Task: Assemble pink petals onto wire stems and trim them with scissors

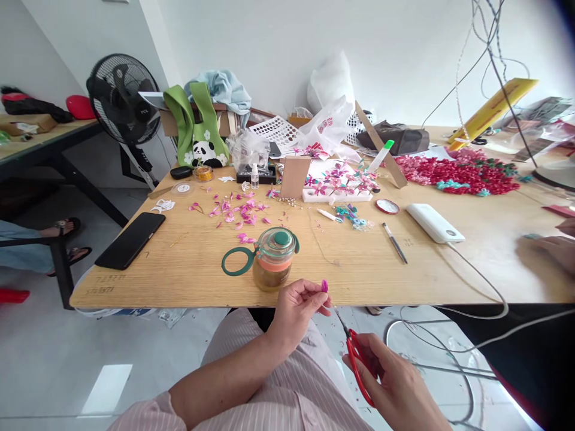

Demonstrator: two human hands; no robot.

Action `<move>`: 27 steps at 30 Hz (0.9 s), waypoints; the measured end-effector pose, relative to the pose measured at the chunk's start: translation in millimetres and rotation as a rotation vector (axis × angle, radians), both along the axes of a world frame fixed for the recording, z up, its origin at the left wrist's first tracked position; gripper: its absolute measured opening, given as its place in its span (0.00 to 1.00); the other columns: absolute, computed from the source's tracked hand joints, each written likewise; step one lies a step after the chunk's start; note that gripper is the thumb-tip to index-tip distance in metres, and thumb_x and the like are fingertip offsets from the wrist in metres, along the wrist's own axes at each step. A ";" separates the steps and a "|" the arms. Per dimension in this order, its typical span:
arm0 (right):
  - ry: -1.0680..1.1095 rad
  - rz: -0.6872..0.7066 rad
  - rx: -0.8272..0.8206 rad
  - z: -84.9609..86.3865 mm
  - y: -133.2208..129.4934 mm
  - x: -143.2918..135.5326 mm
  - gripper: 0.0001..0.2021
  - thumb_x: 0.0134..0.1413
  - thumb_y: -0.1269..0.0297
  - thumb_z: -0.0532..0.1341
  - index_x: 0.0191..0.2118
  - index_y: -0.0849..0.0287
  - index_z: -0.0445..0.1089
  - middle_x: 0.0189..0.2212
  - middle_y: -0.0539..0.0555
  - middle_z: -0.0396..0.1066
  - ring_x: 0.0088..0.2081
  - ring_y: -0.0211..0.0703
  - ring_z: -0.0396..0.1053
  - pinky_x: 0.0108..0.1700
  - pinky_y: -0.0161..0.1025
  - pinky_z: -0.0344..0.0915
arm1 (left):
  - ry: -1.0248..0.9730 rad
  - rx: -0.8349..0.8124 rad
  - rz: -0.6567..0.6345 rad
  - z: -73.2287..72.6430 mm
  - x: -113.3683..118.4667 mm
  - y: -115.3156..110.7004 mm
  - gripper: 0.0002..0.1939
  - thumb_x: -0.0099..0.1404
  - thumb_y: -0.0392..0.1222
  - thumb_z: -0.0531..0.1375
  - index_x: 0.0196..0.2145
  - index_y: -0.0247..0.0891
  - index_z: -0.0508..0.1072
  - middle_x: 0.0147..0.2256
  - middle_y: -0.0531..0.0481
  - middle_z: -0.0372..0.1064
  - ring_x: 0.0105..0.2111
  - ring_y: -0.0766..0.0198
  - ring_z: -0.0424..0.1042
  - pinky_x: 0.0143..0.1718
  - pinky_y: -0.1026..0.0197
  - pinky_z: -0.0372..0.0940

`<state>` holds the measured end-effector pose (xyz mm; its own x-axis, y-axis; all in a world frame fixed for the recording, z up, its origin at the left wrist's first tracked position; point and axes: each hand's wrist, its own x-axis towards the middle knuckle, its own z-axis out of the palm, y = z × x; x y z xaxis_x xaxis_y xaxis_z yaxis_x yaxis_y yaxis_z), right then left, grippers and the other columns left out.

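Between the thumb and fingers of my left hand (pixel 302 308) is a small magenta petal (pixel 324 286), held at the table's front edge. Red-handled scissors (pixel 358 368) are in my right hand (pixel 390 380), their fingers wrapped round the loops. The blades point up and left, with the tips close below my left fingertips; whether they touch anything there I cannot make out. Just beyond my left hand stands a glass jar (pixel 274 263) with a green lid and brownish contents. Loose pink petals (pixel 245 209) lie scattered on the wood behind it.
A black phone (pixel 131 240) lies at the left, and a white power bank (pixel 434 223) with a cable at the right. Farther back are a flower rack (pixel 336 194), a cardboard piece (pixel 294 177) and red flower bunches (pixel 458 172). Another person's hand (pixel 557 248) rests at the right edge.
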<state>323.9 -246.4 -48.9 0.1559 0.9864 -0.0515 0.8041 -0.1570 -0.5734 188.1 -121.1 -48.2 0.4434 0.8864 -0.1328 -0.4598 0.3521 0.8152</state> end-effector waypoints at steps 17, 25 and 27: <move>0.055 -0.024 0.014 4.2 1.8 -5.2 0.11 0.61 0.54 0.50 0.33 0.54 0.60 0.18 0.45 0.63 0.19 0.37 0.59 0.23 0.33 0.55 | 0.032 -0.031 -0.026 2.5 1.7 -0.1 0.12 0.53 0.43 0.65 0.29 0.30 0.71 0.24 0.48 0.71 0.26 0.66 0.71 0.25 0.64 0.68; 0.064 -0.028 0.041 4.3 1.5 -5.2 0.12 0.60 0.53 0.50 0.34 0.55 0.61 0.18 0.46 0.64 0.19 0.37 0.60 0.22 0.33 0.54 | 0.086 -0.048 -0.028 3.1 2.9 -2.2 0.14 0.53 0.46 0.65 0.30 0.31 0.70 0.24 0.49 0.70 0.26 0.64 0.72 0.22 0.66 0.67; 0.071 -0.032 0.044 4.5 1.3 -5.3 0.12 0.60 0.53 0.50 0.34 0.55 0.61 0.18 0.46 0.65 0.19 0.37 0.60 0.22 0.33 0.55 | 0.109 -0.057 -0.032 2.9 2.9 -2.5 0.16 0.52 0.48 0.65 0.29 0.32 0.70 0.25 0.49 0.69 0.25 0.63 0.73 0.19 0.67 0.66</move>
<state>318.6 -245.1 -44.5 0.1851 0.9825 -0.0200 0.7561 -0.1554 -0.6357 191.0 -123.6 -45.3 0.4520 0.8615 -0.2312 -0.3575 0.4125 0.8379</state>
